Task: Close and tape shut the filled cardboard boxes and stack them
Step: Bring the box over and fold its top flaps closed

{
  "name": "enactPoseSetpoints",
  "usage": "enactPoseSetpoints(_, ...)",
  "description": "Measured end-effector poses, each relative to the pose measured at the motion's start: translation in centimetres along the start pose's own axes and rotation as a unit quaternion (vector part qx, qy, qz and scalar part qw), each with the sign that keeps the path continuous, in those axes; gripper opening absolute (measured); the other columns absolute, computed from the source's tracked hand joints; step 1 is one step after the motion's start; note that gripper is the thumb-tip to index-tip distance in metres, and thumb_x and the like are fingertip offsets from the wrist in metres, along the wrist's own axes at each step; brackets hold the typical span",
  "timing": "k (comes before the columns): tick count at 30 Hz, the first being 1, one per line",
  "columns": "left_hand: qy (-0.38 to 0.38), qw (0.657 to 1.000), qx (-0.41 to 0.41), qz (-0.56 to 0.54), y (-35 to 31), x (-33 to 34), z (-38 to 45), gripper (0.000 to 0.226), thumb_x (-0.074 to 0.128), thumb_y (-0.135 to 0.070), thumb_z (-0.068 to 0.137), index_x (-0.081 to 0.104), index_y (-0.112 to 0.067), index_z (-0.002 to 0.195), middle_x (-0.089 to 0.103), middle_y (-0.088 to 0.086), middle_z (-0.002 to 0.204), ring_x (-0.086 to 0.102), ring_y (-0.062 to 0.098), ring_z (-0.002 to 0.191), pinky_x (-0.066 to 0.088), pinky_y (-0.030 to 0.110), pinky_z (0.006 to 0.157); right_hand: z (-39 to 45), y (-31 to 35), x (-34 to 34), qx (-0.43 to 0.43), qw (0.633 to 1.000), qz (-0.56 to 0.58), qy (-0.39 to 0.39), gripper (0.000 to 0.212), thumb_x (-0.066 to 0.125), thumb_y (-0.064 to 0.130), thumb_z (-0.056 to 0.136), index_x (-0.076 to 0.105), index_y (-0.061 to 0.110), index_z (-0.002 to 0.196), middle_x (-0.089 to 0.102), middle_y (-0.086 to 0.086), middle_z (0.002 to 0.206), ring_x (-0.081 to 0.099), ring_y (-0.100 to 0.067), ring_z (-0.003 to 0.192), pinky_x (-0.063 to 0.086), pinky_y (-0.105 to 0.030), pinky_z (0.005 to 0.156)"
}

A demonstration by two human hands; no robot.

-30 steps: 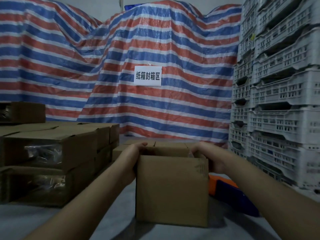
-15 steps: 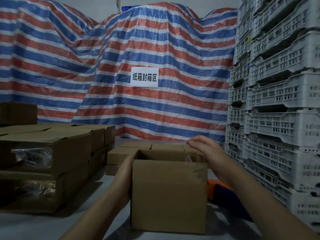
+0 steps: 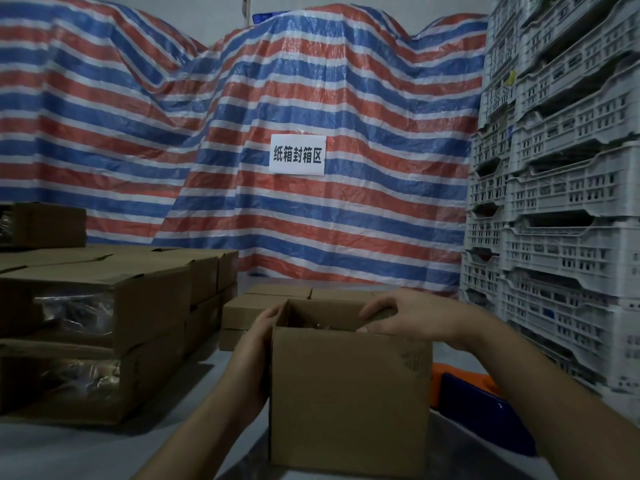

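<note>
Cardboard box [image 3: 349, 396], top still open, stands on the grey table [image 3: 69, 452] just in front of the person. The left hand [image 3: 258, 336] lies flat against its left wall, fingers straight along the upper corner. The right hand [image 3: 408, 318] reaches over the right rim with fingers curled on a flap. Stacked boxes [image 3: 114, 327] sit to the left, white crates [image 3: 561, 209] to the right.

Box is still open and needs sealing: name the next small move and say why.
Probably fold the right flap down with the right hand, which rests on the open box at its right rim, while the left hand steadies the left side. No flap looks closed yet.
</note>
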State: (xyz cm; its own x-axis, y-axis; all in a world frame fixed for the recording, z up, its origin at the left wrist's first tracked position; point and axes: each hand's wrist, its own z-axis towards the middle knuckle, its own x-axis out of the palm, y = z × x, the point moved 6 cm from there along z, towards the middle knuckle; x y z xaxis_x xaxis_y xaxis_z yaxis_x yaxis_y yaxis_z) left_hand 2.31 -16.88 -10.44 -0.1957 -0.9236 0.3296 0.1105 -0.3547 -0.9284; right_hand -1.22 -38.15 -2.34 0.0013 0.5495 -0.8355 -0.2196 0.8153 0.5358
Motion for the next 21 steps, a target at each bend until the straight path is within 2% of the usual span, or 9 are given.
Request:
enactPoseSetpoints(2, 0.000, 1.000, 0.013, -0.012, -0.3, -0.2, 0.1, 0.040, 0.059, -0.036, 0.094, 0.055, -0.028, 0.133, 0.076, 0.012, 0.097, 0.074, 0.027, 0.088, 0.056, 0.037, 0.069, 0.0, 0.0, 0.0, 0.004, 1.000, 0.002, 0.002, 0.038, 0.073, 0.062, 0.081, 0.061, 0.043, 0.111, 0.054, 0.022, 0.117, 0.051, 0.000, 0.107, 0.043, -0.021, 0.086)
enactPoseSetpoints(4, -0.004, 1.000, 0.012, -0.016, -0.3, -0.3, 0.2, 0.048, 0.063, -0.031, 0.091, 0.048, -0.033, 0.137, 0.071, 0.021, 0.106, 0.070, 0.034, 0.095, 0.055, 0.043, 0.078, 0.0, -0.1, 0.0, 0.005, 1.000, 0.005, -0.004, 0.042, 0.073, 0.063, 0.080, 0.061, 0.042, 0.114, 0.054, 0.022, 0.117, 0.051, 0.001, 0.107, 0.042, -0.021, 0.085)
enactPoseSetpoints(7, -0.005, 1.000, 0.019, 0.005, -0.5, 0.0, -0.1, 0.049, 0.072, -0.018, 0.081, 0.051, -0.033, 0.123, 0.068, 0.017, 0.108, 0.072, 0.030, 0.082, 0.056, 0.035, 0.059, -0.1, 0.0, 0.1, 0.006, 1.000, -0.003, -0.004, 0.044, 0.072, 0.063, 0.080, 0.060, 0.041, 0.116, 0.053, 0.022, 0.117, 0.051, 0.001, 0.106, 0.042, -0.020, 0.084)
enactPoseSetpoints(9, 0.017, 0.999, 0.013, 0.025, -0.4, 0.4, -0.1, 0.037, 0.072, -0.012, 0.081, 0.059, -0.025, 0.113, 0.073, 0.014, 0.098, 0.072, 0.027, 0.072, 0.055, 0.032, 0.053, -0.2, 0.1, 0.1, 0.008, 1.000, -0.001, -0.003, 0.045, 0.072, 0.062, 0.081, 0.061, 0.040, 0.118, 0.054, 0.021, 0.117, 0.050, 0.000, 0.106, 0.042, -0.021, 0.085)
enactPoseSetpoints(11, 0.039, 0.997, 0.003, 0.065, -0.4, 0.4, 0.0, 0.018, 0.065, -0.011, 0.090, 0.068, -0.017, 0.106, 0.074, 0.015, 0.091, 0.069, 0.027, 0.072, 0.056, 0.033, 0.059, -0.3, 0.2, 0.1, 0.005, 1.000, 0.005, -0.005, 0.045, 0.071, 0.061, 0.082, 0.062, 0.038, 0.119, 0.054, 0.021, 0.117, 0.050, 0.001, 0.107, 0.041, -0.020, 0.086)
enactPoseSetpoints(14, 0.073, 0.990, -0.001, 0.119, -0.2, 0.2, 0.4, 0.015, 0.062, -0.015, 0.093, 0.074, -0.014, 0.102, 0.074, 0.017, 0.095, 0.072, 0.027, 0.082, 0.056, 0.034, 0.066, -0.5, 0.3, 0.2, -0.003, 0.999, 0.034, -0.014, 0.034, 0.070, 0.057, 0.085, 0.067, 0.037, 0.112, 0.059, 0.019, 0.114, 0.053, 0.001, 0.106, 0.041, -0.019, 0.083)
enactPoseSetpoints(16, 0.085, 0.988, 0.002, 0.132, -0.1, 0.2, 0.6, 0.015, 0.062, -0.017, 0.093, 0.076, -0.015, 0.101, 0.074, 0.015, 0.094, 0.072, 0.024, 0.081, 0.055, 0.030, 0.063, -0.6, -0.1, 0.3, -0.006, 0.996, 0.080, -0.039, 0.032, 0.068, 0.054, 0.088, 0.070, 0.033, 0.112, 0.065, 0.013, 0.116, 0.058, -0.005, 0.108, 0.046, -0.025, 0.092)
enactPoseSetpoints(18, 0.091, 0.986, 0.001, 0.140, -0.1, 0.2, 0.8, 0.013, 0.065, -0.021, 0.091, 0.077, -0.020, 0.096, 0.075, 0.013, 0.093, 0.073, 0.023, 0.079, 0.055, 0.027, 0.061, -0.7, -1.2, -0.1, 0.008, 0.979, 0.174, -0.103, 0.032, 0.062, 0.051, 0.094, 0.072, 0.028, 0.114, 0.069, 0.004, 0.119, 0.062, -0.014, 0.112, 0.049, -0.037, 0.100)
enactPoseSetpoints(21, 0.102, 0.986, -0.002, 0.135, 0.1, 0.0, 1.1, 0.011, 0.068, -0.027, 0.088, 0.077, -0.024, 0.093, 0.075, 0.014, 0.097, 0.073, 0.027, 0.086, 0.056, 0.030, 0.065, -1.3, -3.9, -0.8, 0.024, 0.909, 0.355, -0.218, 0.033, 0.054, 0.039, 0.102, 0.076, 0.016, 0.104, 0.076, 0.000, 0.109, 0.067, -0.018, 0.108, 0.051, -0.037, 0.086)
